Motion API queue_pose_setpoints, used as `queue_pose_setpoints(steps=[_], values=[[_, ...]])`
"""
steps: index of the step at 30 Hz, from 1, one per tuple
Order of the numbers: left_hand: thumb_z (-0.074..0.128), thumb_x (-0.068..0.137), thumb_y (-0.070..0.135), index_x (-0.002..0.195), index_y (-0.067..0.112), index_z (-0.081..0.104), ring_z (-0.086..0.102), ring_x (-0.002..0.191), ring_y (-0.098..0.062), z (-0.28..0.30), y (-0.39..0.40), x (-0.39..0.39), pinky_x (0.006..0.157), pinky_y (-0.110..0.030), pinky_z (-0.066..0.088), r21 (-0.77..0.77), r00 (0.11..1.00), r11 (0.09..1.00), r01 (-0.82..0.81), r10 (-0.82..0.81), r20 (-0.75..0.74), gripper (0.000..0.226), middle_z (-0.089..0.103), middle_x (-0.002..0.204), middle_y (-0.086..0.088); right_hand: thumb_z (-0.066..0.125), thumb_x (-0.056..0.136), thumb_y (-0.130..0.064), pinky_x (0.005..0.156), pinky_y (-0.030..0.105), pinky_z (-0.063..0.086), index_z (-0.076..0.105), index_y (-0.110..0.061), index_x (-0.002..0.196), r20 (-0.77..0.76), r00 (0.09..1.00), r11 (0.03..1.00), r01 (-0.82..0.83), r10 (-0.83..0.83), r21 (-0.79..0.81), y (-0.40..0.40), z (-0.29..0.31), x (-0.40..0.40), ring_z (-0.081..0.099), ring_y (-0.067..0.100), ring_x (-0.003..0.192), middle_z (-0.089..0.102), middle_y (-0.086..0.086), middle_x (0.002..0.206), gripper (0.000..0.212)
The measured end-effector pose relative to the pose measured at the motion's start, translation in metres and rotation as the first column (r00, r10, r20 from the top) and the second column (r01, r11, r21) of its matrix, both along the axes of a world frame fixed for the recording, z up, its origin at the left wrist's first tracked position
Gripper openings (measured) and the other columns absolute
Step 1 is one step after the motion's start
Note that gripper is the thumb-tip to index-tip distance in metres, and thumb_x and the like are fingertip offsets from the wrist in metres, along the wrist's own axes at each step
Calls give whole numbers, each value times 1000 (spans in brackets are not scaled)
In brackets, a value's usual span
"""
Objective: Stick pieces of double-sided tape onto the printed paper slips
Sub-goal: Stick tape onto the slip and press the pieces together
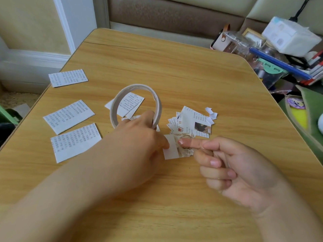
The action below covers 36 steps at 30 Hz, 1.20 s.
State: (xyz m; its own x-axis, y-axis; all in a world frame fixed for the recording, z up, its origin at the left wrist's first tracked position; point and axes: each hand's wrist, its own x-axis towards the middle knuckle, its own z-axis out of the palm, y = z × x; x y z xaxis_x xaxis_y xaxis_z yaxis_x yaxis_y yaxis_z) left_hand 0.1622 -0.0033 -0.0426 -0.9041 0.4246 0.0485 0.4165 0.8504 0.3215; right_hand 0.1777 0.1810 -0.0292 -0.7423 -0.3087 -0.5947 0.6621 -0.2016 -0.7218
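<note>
My left hand (pixel 139 144) grips a thin roll of double-sided tape (pixel 136 105), held upright on the wooden table (pixel 157 67). A white strip of tape (pixel 171 146) runs from under that hand across a small printed slip (pixel 186 148). My right hand (pixel 236 170) points its index finger at the slip, the fingertip pressing beside the tape strip; its other fingers are curled and hold nothing. A pile of small printed slips (pixel 192 123) lies just beyond. Larger printed slips lie to the left (pixel 69 116) (pixel 75 142) (pixel 68 78), and one sits behind the roll (pixel 130 103).
Small white paper scraps (pixel 211 113) lie right of the pile. Off the table's right edge stands clutter: a tissue pack (pixel 291 35), a clear box (pixel 234 41), books and pens (pixel 279 63), a green pouch (pixel 307 116). A sofa runs along the back.
</note>
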Motion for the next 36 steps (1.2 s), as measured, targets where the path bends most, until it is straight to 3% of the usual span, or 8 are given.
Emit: queue_pose_setpoints(steps=[6, 11, 20, 23, 26, 30, 33, 36], values=[[40, 91, 28, 124, 45, 55, 42, 82, -14, -5, -1, -3, 66, -25, 24, -6, 999, 1000, 24, -24, -22, 40, 19, 82, 20, 50, 68, -15, 35, 14, 12, 65, -1, 105, -26, 1000, 999, 6, -5, 38, -4, -3, 0, 18, 3, 31, 32, -3, 50, 42], [37, 93, 31, 127, 49, 50, 41, 85, -10, -6, 1, -3, 58, -6, 20, -52, 998, 998, 38, -40, -40, 40, 16, 83, 22, 40, 90, -11, 35, 14, 12, 65, -2, 105, -54, 998, 989, 27, -19, 142, -3, -8, 0, 18, 3, 33, 32, -2, 51, 31], [39, 94, 30, 125, 48, 52, 45, 87, -12, -10, 0, -4, 59, -7, 21, -21, 997, 999, 47, -48, -56, 38, 19, 83, 21, 38, 93, -9, 39, 19, 11, 66, -12, 104, -201, 978, 918, 27, 58, 395, -9, -11, 3, 17, 7, 39, 35, -1, 52, 29], [45, 87, 18, 108, 37, 68, 51, 73, -19, -14, -4, -3, 58, -16, 28, 51, 992, 996, 66, -60, -115, 36, 30, 80, 13, 38, 91, -8, 37, 18, 13, 66, -14, 104, -221, 972, 902, 23, 81, 430, -10, -11, 3, 18, 7, 38, 35, -1, 52, 31], [53, 63, 13, 82, 20, 75, 47, 45, -20, -15, -6, -5, 47, -17, 25, 67, 984, 991, 119, -109, -141, 30, 47, 70, 0, 37, 90, -7, 37, 18, 14, 66, -15, 102, -222, 971, 893, 20, 90, 450, -10, -10, 3, 19, 7, 37, 35, 0, 52, 32], [53, 60, 13, 87, 23, 75, 36, 47, -13, -19, -4, -5, 55, -8, 18, 120, 974, 981, 155, -131, -182, 36, 39, 72, 4, 40, 90, -9, 37, 17, 14, 66, -15, 102, -222, 971, 897, 16, 92, 442, -10, -8, 3, 19, 7, 37, 36, 0, 52, 29], [39, 68, 18, 95, 29, 74, 39, 47, -13, -24, -3, -5, 41, -20, 34, 115, 963, 971, 211, -186, -195, 45, 41, 68, 2, 37, 91, -7, 37, 17, 15, 65, -16, 103, -223, 969, 898, 7, 102, 441, -10, -8, 3, 20, 7, 37, 36, -1, 51, 32], [29, 70, 23, 98, 30, 73, 48, 51, -18, -28, -3, -6, 44, -34, 46, 90, 963, 975, 206, -185, -197, 53, 44, 69, 0, 37, 90, -6, 37, 17, 15, 65, -17, 104, -226, 968, 897, 1, 110, 441, -10, -8, 4, 20, 7, 37, 36, 0, 51, 33]])
